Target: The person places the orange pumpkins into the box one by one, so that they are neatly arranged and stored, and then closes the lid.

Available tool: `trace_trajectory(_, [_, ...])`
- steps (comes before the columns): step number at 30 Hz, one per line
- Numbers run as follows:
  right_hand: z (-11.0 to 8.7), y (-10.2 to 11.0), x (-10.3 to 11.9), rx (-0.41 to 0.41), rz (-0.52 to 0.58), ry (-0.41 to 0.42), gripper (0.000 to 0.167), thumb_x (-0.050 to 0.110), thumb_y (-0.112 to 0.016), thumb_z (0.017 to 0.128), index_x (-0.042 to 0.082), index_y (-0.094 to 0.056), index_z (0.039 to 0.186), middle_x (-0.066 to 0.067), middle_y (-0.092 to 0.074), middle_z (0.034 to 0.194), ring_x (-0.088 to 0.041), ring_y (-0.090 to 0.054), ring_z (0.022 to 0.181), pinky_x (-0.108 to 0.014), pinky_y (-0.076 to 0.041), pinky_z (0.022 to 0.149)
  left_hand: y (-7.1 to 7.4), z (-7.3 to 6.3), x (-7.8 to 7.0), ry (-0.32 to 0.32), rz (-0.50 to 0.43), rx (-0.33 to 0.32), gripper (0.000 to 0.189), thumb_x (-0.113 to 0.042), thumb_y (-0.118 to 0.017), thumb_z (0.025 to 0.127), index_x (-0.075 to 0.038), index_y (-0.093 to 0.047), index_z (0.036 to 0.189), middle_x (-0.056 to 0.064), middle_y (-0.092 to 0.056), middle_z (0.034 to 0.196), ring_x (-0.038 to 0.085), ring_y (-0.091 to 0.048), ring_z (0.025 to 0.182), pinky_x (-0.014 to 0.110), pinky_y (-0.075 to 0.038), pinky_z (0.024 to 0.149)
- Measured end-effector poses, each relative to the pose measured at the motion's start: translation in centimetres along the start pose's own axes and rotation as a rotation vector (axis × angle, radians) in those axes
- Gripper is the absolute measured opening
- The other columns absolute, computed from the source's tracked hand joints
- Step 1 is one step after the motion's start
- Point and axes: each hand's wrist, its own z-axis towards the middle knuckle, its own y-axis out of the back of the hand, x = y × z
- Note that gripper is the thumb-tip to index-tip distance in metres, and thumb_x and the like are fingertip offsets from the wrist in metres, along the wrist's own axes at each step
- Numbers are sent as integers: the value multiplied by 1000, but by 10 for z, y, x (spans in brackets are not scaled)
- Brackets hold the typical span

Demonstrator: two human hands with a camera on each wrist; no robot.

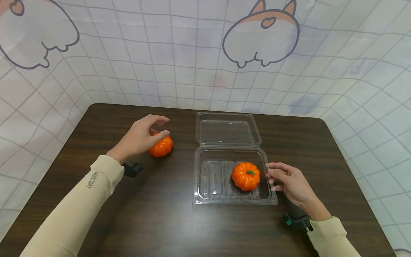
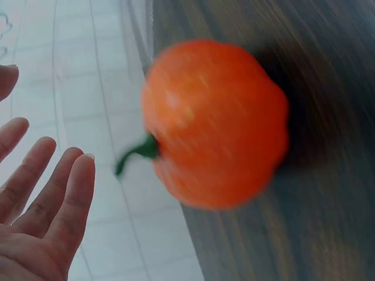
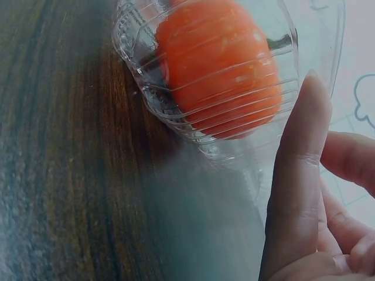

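An orange toy pumpkin (image 1: 161,145) stands on the dark table at the left; its green stem shows in the left wrist view, where the pumpkin (image 2: 217,126) is blurred. My left hand (image 1: 141,135) hovers just over it with spread fingers, holding nothing. A second orange pumpkin (image 1: 245,176) with a green stem sits inside the right half of the clear plastic clamshell box (image 1: 205,197). At that box's right rim is my right hand (image 1: 290,184), fingers loosely bent; its thumb (image 3: 299,164) lies by the rim. Whether it touches the plastic I cannot tell.
The box's clear lid (image 1: 228,129) lies folded back toward the table's far edge. A white grid-patterned cloth (image 1: 179,71) with cartoon animals hangs behind and beside the dark wooden table (image 1: 167,228). Each wrist carries a black camera strap (image 1: 297,221).
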Motion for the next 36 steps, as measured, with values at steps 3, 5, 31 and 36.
trace_trajectory(3, [0, 1, -1, 0, 7, 4, 29, 24, -65, 104, 10, -62, 129, 5, -73, 97, -8, -67, 77, -23, -63, 65, 3, -4, 10, 36, -10, -19, 46, -33, -66, 101, -15, -57, 143, 9, -59, 145, 35, -62, 129, 53, -55, 106])
trace_trajectory(5, [0, 2, -1, 0, 8, 6, 30, 24, -65, 104, 10, -62, 130, 4, -73, 98, -7, -67, 77, -23, -63, 65, 5, -6, 15, 63, -11, -24, 46, -32, -66, 102, -15, -56, 143, 9, -58, 145, 36, -61, 130, 53, -55, 106])
trace_trajectory(31, [1, 2, -2, -7, -1, 19, 29, 24, -65, 103, 10, -63, 129, 2, -74, 100, -7, -67, 78, -22, -63, 66, -13, -29, 63, 97, -105, -24, 75, -45, -75, 94, -11, -44, 154, 18, -52, 152, 38, -54, 138, 57, -50, 111])
trace_trajectory(36, [0, 2, -5, -9, 5, 21, 26, 23, -65, 104, 12, -65, 127, 3, -74, 100, -7, -67, 77, -22, -63, 65, -19, -30, 69, 97, -145, -7, 86, -42, -84, 87, -11, -41, 155, 17, -50, 155, 41, -55, 137, 59, -51, 110])
